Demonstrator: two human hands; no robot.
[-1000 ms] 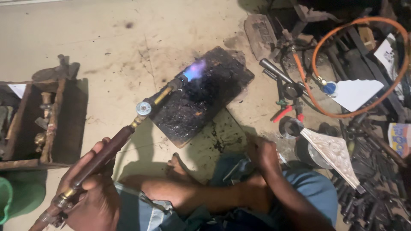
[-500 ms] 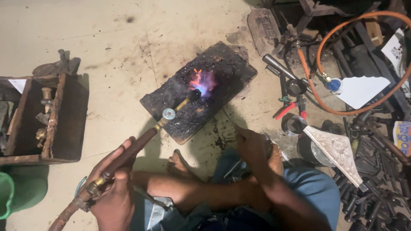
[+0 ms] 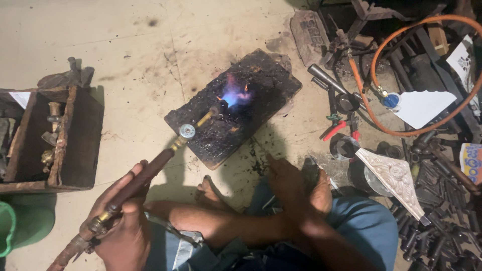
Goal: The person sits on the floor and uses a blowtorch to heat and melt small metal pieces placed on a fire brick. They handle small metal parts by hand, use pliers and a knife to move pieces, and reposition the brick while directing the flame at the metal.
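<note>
The flame (image 3: 235, 94) burns blue and pink with orange flecks over a charred black block (image 3: 236, 108). The torch (image 3: 150, 173) has a dark brown handle and brass fittings. The hose (image 3: 374, 108) is orange; the trousers (image 3: 361, 228) are blue.

Bare floor (image 3: 150, 60) left of charred block (image 3: 251, 100); tool clutter (image 3: 427, 165) right.

Colourful printed package (image 3: 472, 161) at far right edge, partly cut off, yellow and blue with red marks, lying among dark metal parts. White paper sheet (image 3: 423, 106) right of centre, irregular in outline, inside the loop of orange hose (image 3: 366, 100). Second white printed sheet (image 3: 463, 59) at upper right, dark pattern on it. Small white slip (image 3: 21, 98) at left, resting on corner of wooden box (image 3: 75, 150). No screens or signs seen.
</note>
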